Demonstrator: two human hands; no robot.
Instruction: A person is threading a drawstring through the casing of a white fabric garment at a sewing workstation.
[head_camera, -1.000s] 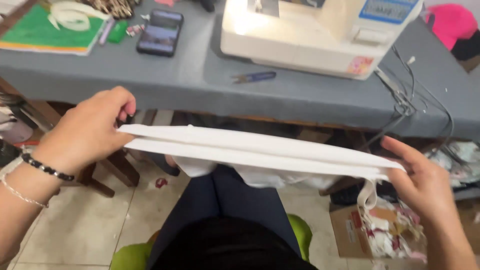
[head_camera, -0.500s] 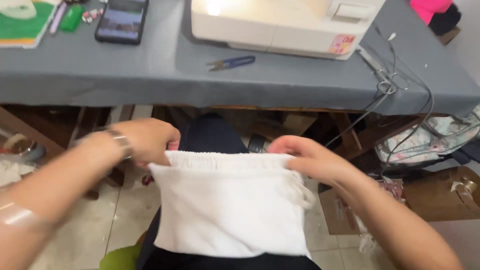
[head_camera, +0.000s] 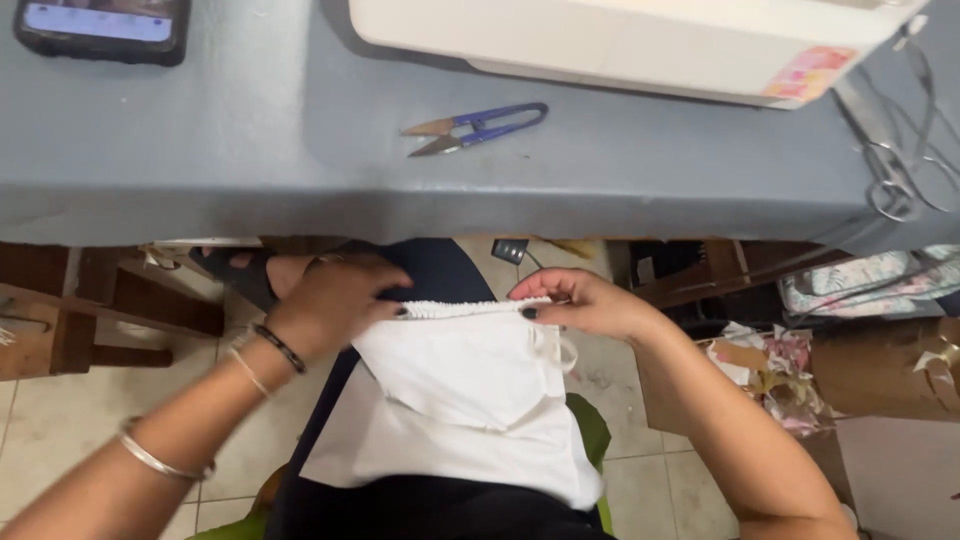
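A white cloth garment (head_camera: 470, 400) lies spread over the person's lap in dark trousers, just below the near edge of the grey bench (head_camera: 300, 170). Its top edge is a gathered, ruffled band running level from side to side, on the side nearest the bench. Below that band the cloth is folded in layers, one flap lying over a wider sheet that reaches down toward the person. A small loop of white cord hangs at its right edge.

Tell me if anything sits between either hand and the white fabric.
Nothing visible does. The left hand and right hand both already grip the gathered top edge of the white fabric, which lies on the lap below the grey table.
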